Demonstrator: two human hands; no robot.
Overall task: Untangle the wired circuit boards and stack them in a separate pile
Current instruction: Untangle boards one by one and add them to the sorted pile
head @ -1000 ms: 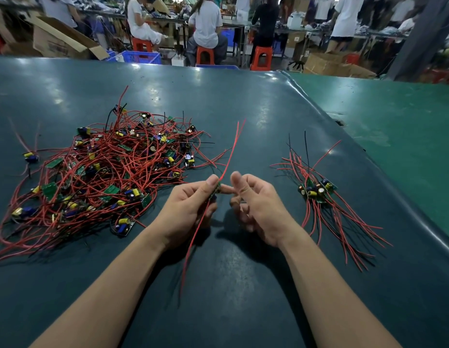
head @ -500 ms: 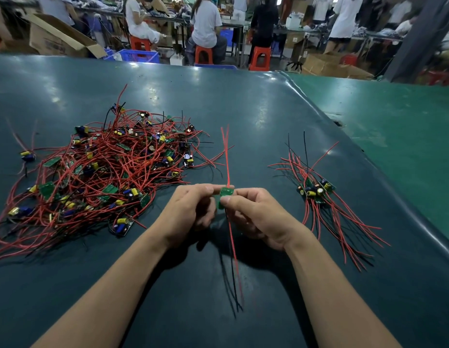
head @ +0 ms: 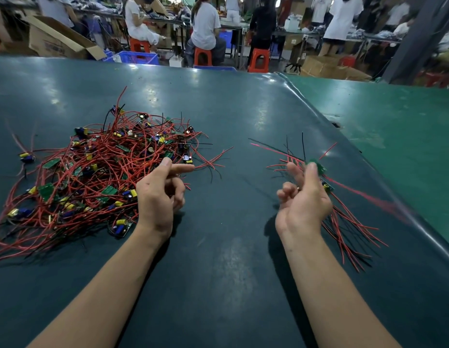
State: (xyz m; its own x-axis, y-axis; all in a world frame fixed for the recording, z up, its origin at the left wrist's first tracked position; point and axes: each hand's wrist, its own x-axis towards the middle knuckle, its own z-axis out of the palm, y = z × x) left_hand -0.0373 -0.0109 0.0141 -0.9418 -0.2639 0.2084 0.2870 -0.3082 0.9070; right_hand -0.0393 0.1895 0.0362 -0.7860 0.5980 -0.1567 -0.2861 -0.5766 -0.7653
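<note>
Bright overhead light glares off the dark green table mat (head: 218, 96); wires right of it motion-blurred, edges bowed.

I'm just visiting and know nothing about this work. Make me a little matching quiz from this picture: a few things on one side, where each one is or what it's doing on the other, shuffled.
Things:
1. tangled heap
2. small pile
3. green board
4. left hand

Places or states:
A. at the fingertips of the right hand
B. holds nothing, forefinger stretched out
C. on the table's left side
D. on the table's right side, under the right hand

Pairs: 1-C, 2-D, 3-A, 4-B
</note>
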